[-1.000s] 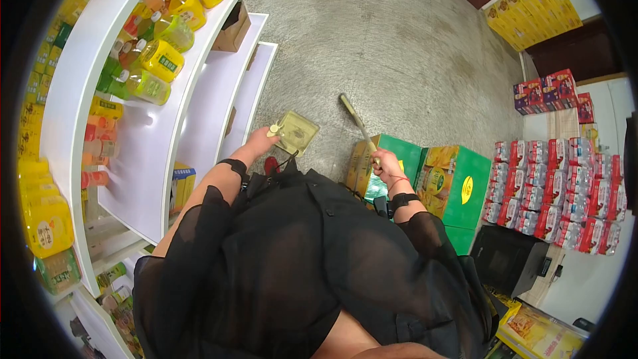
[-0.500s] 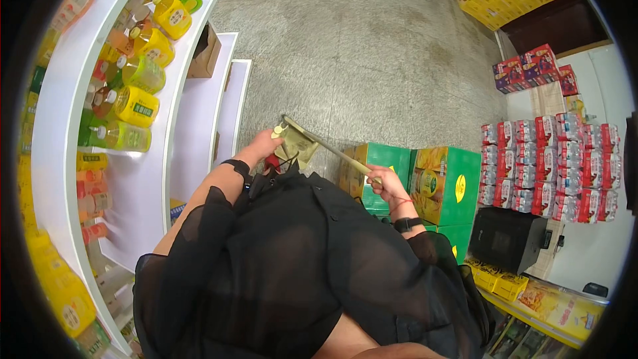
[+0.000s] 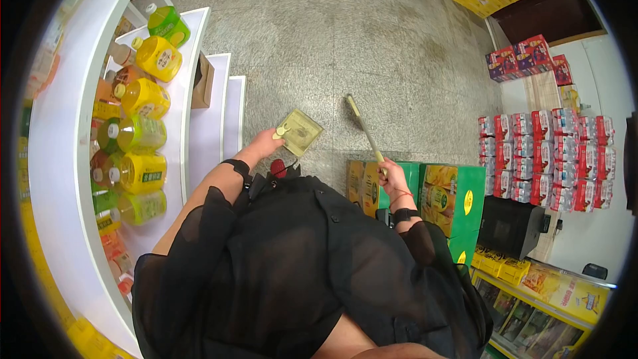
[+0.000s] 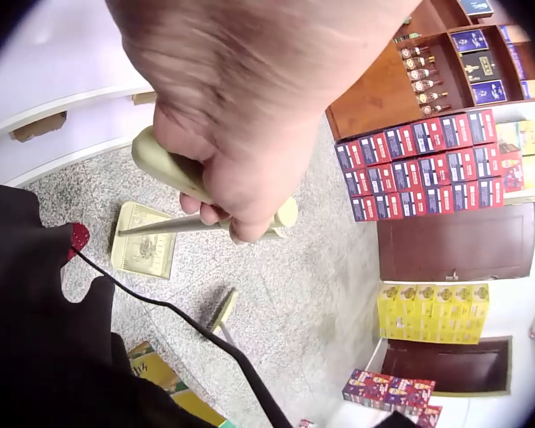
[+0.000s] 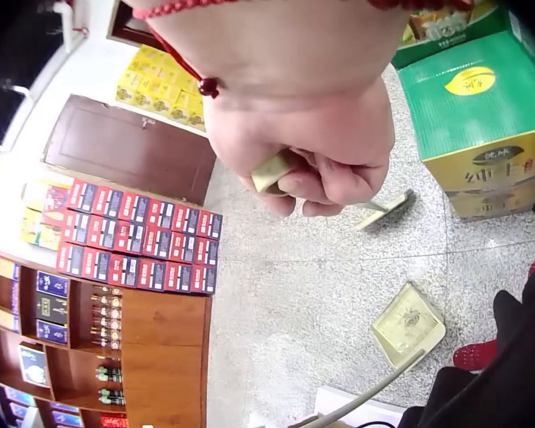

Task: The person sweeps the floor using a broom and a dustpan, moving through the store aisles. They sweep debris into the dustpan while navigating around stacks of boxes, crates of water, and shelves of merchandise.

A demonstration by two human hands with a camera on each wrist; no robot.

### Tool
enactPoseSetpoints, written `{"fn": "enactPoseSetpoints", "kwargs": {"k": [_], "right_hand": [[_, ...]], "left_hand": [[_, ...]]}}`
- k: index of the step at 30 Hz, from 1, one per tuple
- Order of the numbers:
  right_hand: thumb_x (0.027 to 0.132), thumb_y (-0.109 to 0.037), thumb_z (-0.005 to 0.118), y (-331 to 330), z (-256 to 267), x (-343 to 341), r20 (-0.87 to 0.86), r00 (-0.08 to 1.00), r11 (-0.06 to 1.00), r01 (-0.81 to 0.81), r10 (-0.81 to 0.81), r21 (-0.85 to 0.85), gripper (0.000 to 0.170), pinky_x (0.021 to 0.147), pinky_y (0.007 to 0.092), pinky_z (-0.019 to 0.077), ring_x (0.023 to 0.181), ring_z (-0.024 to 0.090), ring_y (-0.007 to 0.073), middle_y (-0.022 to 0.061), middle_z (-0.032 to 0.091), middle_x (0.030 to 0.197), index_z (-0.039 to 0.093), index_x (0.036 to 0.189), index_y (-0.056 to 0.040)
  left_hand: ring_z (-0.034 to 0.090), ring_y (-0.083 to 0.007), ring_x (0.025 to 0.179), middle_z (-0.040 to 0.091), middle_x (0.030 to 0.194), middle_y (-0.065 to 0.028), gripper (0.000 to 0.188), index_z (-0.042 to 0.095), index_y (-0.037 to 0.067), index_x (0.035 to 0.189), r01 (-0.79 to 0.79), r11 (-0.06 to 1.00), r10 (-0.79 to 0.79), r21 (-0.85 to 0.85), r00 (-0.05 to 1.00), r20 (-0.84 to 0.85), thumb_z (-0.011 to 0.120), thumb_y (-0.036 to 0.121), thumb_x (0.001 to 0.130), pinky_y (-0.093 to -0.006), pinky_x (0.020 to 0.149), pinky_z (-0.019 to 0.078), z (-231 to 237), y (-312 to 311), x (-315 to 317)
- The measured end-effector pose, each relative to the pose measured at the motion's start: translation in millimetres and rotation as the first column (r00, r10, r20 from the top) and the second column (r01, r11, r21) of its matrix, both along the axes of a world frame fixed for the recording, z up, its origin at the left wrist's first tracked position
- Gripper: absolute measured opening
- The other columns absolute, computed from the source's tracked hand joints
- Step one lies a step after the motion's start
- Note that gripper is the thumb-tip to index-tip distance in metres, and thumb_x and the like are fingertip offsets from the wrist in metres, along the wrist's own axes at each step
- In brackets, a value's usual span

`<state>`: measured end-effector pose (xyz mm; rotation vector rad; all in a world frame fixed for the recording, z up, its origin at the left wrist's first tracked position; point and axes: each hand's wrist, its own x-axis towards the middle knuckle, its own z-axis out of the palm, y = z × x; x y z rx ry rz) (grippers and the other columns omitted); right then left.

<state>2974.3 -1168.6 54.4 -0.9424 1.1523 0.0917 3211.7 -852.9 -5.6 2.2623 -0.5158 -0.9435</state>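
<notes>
My left hand (image 3: 264, 144) grips the pale yellow handle (image 4: 167, 169) of a long-handled dustpan. The square pan (image 3: 302, 134) rests on the floor just ahead of a red shoe (image 3: 278, 167). In my right hand (image 3: 395, 177) is the upper end of a broom (image 3: 364, 127), with the fingers curled round its pale grip. Its narrow head (image 4: 221, 310) is down near the floor, to the right of the pan and apart from it. From the right wrist, the dustpan (image 5: 408, 325) shows its printed inner face, and the broom head (image 5: 385, 212) appears beyond my fingers.
White shelves (image 3: 199, 119) with bottled drinks (image 3: 146, 134) run along my left. Green and yellow cartons (image 3: 452, 199) stand close by my right hand. Bottle packs (image 3: 545, 159) are stacked against the right wall. Grey speckled floor (image 3: 319, 40) stretches ahead; red boxes (image 4: 419, 165) stand beyond.
The broom head swung left to the dustpan half a second ago and is now back to the right, apart from it. My left hand kept its grip; the head view shifted.
</notes>
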Motion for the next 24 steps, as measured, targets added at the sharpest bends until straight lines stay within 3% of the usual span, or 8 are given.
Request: {"fn": "enactPoseSetpoints", "kwargs": {"k": [2,6,8,12,18,23,24], "right_hand": [[0.077,-0.009,0.052,3.7,-18.3,15.3,0.002,0.998,0.998,0.060,-0.060,0.008,0.048,0.039,0.0216,0.0282,0.044,0.037,0.0091,0.0037,0.048,0.065,0.042,0.124,-0.0064],[0.077,-0.009,0.052,17.9,-29.5,34.8,-0.061,0.995,0.997,0.077,-0.076,0.013,0.042,0.038,0.0217,0.0284,0.044,0.037,0.0093,0.0030,0.048,0.064,0.047,0.118,-0.0061],[0.076,-0.008,0.052,27.5,-20.9,39.0,-0.119,0.990,0.997,-0.068,0.073,0.045,0.046,0.039,0.0212,0.0276,0.045,0.037,0.0092,0.0026,0.048,0.065,0.046,0.122,-0.0072],[0.074,-0.006,0.052,50.2,22.6,56.0,-0.142,0.974,0.984,-0.175,0.176,0.014,0.059,0.040,0.0201,0.0254,0.045,0.036,0.0078,0.0025,0.049,0.066,0.037,0.131,-0.0050],[0.072,-0.005,0.054,15.9,24.1,71.4,0.031,0.984,0.966,-0.180,0.177,0.188,0.061,0.038,0.0214,0.0230,0.042,0.031,0.0063,0.0013,0.047,0.064,0.035,0.130,-0.0002],[0.073,-0.009,0.053,-56.4,30.4,75.9,0.061,0.976,0.958,-0.217,0.209,0.189,0.059,0.039,0.0208,0.0222,0.042,0.029,0.0059,0.0032,0.048,0.065,0.036,0.129,-0.0004],[0.074,-0.009,0.053,-78.2,25.7,72.4,0.053,0.987,0.967,-0.157,0.149,0.203,0.058,0.039,0.0205,0.0226,0.042,0.029,0.0061,0.0037,0.048,0.065,0.036,0.129,-0.0012]], "left_hand": [[0.056,-0.0364,0.091,0.060,0.095,-0.0219,0.043,0.055,-0.001,0.101,0.009,1.000,-0.009,-0.003,1.000,0.013,0.060,0.031,0.072,-0.0411,0.079,0.0446,-1.0,2.8,16.7],[0.056,-0.0370,0.091,0.060,0.095,-0.0224,0.042,0.056,-0.001,0.101,0.006,0.999,-0.004,0.050,1.000,-0.027,0.059,0.029,0.072,-0.0413,0.079,0.0448,-10.0,5.3,41.8],[0.056,-0.0372,0.091,0.060,0.095,-0.0227,0.042,0.056,-0.001,0.101,0.029,0.998,-0.029,0.054,1.000,0.008,0.059,0.029,0.071,-0.0412,0.079,0.0450,-19.8,7.3,53.9],[0.056,-0.0367,0.091,0.060,0.094,-0.0222,0.042,0.056,-0.001,0.100,0.053,0.998,-0.054,0.017,0.996,0.067,0.059,0.029,0.071,-0.0411,0.078,0.0450,-12.3,4.1,67.5],[0.057,-0.0365,0.089,0.060,0.093,-0.0213,0.039,0.058,0.001,0.099,0.011,0.999,-0.012,0.053,1.000,0.023,0.059,0.027,0.070,-0.0412,0.077,0.0451,-2.1,-23.8,81.4],[0.058,-0.0361,0.088,0.061,0.093,-0.0207,0.038,0.059,0.001,0.097,0.018,0.996,-0.024,0.089,0.998,0.056,0.059,0.028,0.070,-0.0414,0.076,0.0453,11.6,-47.3,104.4],[0.058,-0.0361,0.088,0.061,0.093,-0.0207,0.038,0.059,0.001,0.097,0.010,0.996,-0.016,0.089,0.997,0.070,0.059,0.028,0.070,-0.0414,0.076,0.0453,10.5,-51.4,108.9]]}}
